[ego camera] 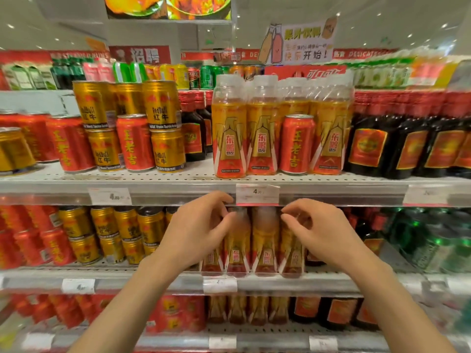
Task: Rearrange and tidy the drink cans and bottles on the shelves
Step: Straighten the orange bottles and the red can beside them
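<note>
On the upper shelf [198,178] a red can [297,143] stands among tall orange bottles [229,131]. To the left, gold cans [160,105] are stacked and mixed with red cans [133,143]. On the shelf below stands a row of orange bottles [265,240]. My left hand [196,230] and my right hand [321,230] hover in front of that row with fingers loosely curled. Neither hand holds anything. Whether the fingertips touch the bottles cannot be told.
Dark bottles with red caps [397,138] fill the upper shelf's right side. Gold cans [122,230] and red cans [30,243] stand lower left, green bottles [433,240] lower right. Price tags [257,194] hang on the shelf edges. A third shelf [254,329] holds more drinks.
</note>
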Available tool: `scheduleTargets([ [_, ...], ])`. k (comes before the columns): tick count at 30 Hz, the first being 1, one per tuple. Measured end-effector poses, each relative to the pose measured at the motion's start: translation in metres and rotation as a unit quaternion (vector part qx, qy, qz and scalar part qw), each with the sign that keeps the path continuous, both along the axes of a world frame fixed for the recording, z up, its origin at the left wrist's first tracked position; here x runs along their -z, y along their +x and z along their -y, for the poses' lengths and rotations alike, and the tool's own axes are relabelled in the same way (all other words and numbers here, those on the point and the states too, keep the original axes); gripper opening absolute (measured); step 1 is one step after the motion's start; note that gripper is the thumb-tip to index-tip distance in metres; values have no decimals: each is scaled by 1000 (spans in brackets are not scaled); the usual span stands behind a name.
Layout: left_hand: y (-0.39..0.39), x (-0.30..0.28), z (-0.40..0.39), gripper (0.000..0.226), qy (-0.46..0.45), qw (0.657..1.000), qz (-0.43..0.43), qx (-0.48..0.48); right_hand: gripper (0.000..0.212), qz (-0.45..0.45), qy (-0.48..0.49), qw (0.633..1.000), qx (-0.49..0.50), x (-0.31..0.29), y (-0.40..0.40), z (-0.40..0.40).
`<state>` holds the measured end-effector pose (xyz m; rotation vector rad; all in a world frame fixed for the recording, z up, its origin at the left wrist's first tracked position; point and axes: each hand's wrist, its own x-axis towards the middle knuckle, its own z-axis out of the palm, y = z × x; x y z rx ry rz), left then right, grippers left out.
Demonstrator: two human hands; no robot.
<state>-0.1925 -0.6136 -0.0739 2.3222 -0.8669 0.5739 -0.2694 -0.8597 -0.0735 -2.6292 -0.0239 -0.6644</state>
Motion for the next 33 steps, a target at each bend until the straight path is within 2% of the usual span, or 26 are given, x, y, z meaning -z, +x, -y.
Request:
scheduleTargets([
  [4,11,-12,7,17,-26,999,33,-29,13,123,-9,992,-5,-12,8,-7],
  [6,20,-17,12,19,-28,998,22,-50,15,149,-14,989,-11,-20,18,-11],
  [9,31,-23,15,30,-37,998,-1,-59,22,144,-35,989,-1,-27,36,-16],
  [14,41,-28,16,43,-47,997,-4,-55,14,148,-2,989,19,-25,47,-19],
  [17,43,-29,15,42,-41,998,-2,-42,12,139,21,990,17,-26,50,-18],
  [21,44,-31,13,42,-63,997,-45,-20,14,135,40,990,13,-26,54,-18],
  [33,42,-38,12,37,-93,987,-130,20,17,158,12,987,9,-23,59,-14],
])
